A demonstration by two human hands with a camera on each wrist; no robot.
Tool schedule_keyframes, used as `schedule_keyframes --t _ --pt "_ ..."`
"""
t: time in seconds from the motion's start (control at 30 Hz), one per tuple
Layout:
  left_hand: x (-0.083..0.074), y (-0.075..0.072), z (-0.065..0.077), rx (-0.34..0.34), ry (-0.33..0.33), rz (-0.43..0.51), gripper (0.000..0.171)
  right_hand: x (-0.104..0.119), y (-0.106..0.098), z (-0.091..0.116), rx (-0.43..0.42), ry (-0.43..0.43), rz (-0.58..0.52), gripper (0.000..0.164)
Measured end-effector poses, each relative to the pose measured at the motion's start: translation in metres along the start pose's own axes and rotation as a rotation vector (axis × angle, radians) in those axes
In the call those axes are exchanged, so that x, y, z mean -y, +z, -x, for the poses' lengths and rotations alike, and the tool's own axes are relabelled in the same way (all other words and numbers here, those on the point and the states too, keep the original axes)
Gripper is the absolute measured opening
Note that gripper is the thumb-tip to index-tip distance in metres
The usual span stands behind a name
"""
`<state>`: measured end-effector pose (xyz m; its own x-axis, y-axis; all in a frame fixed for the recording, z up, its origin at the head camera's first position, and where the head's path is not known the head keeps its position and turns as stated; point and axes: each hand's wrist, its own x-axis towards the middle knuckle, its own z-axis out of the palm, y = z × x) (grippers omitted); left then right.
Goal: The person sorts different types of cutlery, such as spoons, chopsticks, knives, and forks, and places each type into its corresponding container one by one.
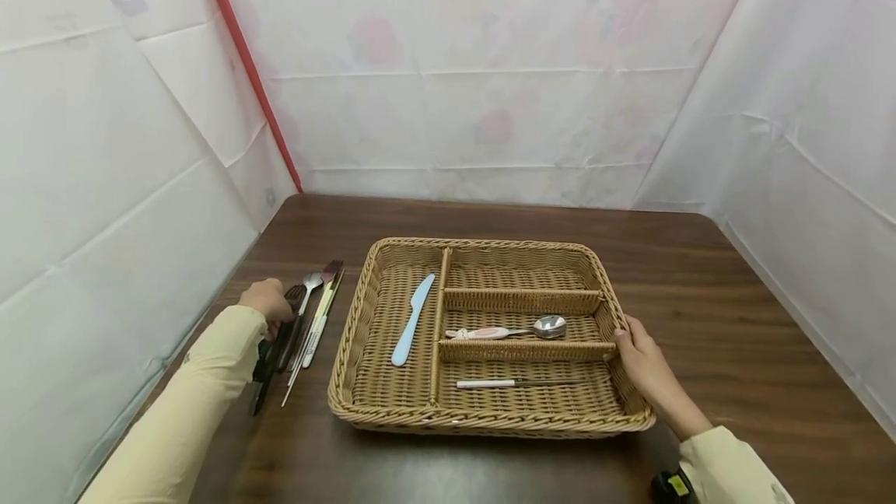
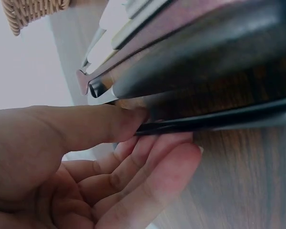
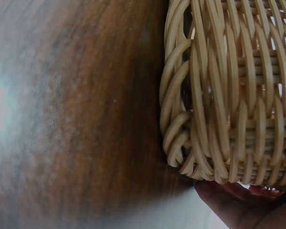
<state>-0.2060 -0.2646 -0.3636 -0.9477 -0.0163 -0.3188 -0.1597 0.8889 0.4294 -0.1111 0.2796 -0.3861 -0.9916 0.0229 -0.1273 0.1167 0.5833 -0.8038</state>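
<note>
At the left of the table my left hand (image 1: 267,300) pinches a slim black utensil (image 2: 200,123) between thumb and fingertips; its kind cannot be told. Beside it lie a dark fork (image 1: 295,296), a metal spoon (image 1: 312,281) and several other utensils in a bunch. My right hand (image 1: 642,358) grips the right rim of a woven basket (image 1: 385,415). In the basket's left compartment is a light blue knife (image 1: 413,321). A spoon with a rabbit handle (image 1: 486,333) lies in the middle right compartment, and a white-handled utensil (image 1: 486,384) in the front right one.
The basket's back right compartment (image 1: 514,278) lies behind the spoon's. Brown wooden table (image 1: 707,317) surrounds the basket. White plastic sheets (image 1: 448,123) hang behind and along both sides, with a red strip (image 1: 248,61) at the back left corner.
</note>
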Motion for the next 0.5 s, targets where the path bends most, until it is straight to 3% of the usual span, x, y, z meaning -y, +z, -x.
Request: schedule_keyframes --t 0.2,0.5 --pt "-0.003 -0.003 -0.004 0.02 0.011 0.037 0.015 0.0 -0.004 -0.001 -0.01 0.002 0.003 0.053" --pt "0.007 -0.003 0.007 -0.004 0.018 0.037 0.011 0.003 0.004 -0.001 -0.008 0.0 0.007 0.051"
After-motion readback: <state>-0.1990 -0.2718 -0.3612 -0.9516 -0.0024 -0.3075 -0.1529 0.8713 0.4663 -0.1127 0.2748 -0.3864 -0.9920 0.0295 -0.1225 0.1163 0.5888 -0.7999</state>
